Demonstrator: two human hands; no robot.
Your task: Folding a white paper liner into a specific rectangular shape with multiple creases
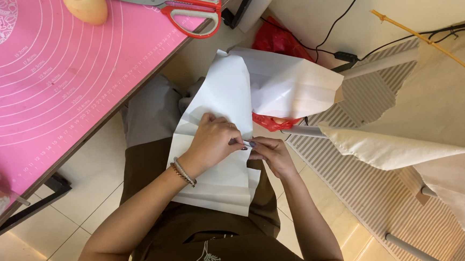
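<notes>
A large white paper sheet point(226, 109) is held over the lap at frame centre. The left hand point(212, 142) and right hand point(269, 154) are closed, pinching a fold together. Light, thin, easily creased; best gripped along edges.

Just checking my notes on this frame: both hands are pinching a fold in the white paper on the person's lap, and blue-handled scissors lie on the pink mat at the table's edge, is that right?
Not quite: the scissors have red handles, not blue, as the head view shows. The rest holds: the left hand and right hand pinch a fold in the white paper on the lap, and the scissors lie on the pink mat at the table's edge.
</notes>
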